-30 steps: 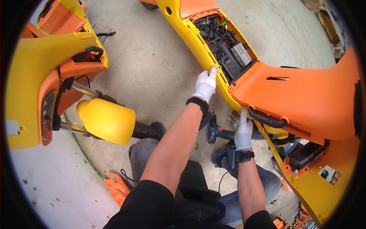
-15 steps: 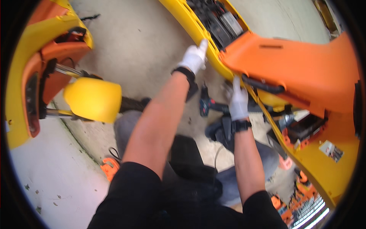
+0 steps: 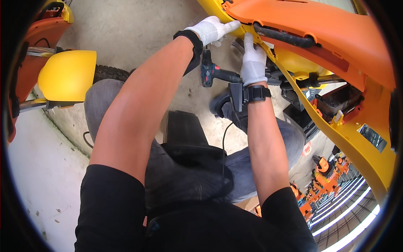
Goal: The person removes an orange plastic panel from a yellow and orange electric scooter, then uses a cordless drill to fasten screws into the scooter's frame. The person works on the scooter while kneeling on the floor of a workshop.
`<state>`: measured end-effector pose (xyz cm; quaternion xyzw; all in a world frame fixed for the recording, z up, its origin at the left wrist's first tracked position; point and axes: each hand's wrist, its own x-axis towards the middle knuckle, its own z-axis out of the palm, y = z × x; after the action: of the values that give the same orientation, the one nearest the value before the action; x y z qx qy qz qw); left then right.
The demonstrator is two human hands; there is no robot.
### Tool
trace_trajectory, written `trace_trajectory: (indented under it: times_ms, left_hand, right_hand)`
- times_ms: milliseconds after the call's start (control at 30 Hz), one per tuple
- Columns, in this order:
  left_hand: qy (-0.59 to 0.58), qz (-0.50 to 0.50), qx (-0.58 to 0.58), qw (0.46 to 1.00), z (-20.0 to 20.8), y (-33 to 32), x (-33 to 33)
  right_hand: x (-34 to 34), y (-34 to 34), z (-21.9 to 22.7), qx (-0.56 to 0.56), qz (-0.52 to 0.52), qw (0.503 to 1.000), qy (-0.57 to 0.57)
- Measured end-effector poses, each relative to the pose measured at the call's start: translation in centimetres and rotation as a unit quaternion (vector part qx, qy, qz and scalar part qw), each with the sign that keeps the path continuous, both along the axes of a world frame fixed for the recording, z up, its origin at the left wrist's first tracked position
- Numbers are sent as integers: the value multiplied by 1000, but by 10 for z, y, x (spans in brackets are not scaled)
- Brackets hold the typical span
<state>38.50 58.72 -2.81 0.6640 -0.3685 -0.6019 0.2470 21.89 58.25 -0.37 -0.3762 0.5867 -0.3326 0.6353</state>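
My left hand, in a white knit glove, grips the edge of a long yellow body panel on a scooter-like vehicle. Its thumb lies along the edge and the other fingers curl below. Close by, my gloved right hand holds the same edge, thumb upward on it, its fingers partly hidden underneath. An orange body panel lies against the yellow one, with a black bar just beyond my hands. Beneath my hands, a dark blue cordless drill rests on the floor.
Another vehicle with a yellow fender and a black tire stands at left. A black box-like object sits between my legs. A cable hangs by my right knee. Several orange vehicles line the far right.
The view has shifted, so the vehicle's black inner parts at the top have left the picture. My left hand has moved along the yellow edge, closer to my right hand.
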Motion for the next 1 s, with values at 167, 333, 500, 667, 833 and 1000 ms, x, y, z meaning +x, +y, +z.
trace_trajectory:
  times_ms: [167, 333, 500, 667, 833, 1000]
  left_hand:
    - [-12, -4, -7, 1000, -6, 0, -8]
    - [57, 55, 30, 996, -5, 1, -20]
    - [119, 49, -12, 992, 2, 5, -39]
    - [146, 86, -23, 985, 20, 8, -57]
    - [138, 125, 21, 982, 24, 14, -53]
    - [106, 110, 40, 987, 18, 20, -36]
  right_hand:
    - [5, 5, 10, -28, 51, 996, 65]
    - [-1, 5, 3, -35, 57, 995, 68]
    - [-12, -7, -14, -63, 94, 984, 135]
    - [-31, -13, -30, -47, 26, 997, 61]
    - [-27, -5, 19, 59, 47, 992, 102]
    - [-14, -1, 26, 104, -35, 994, -22]
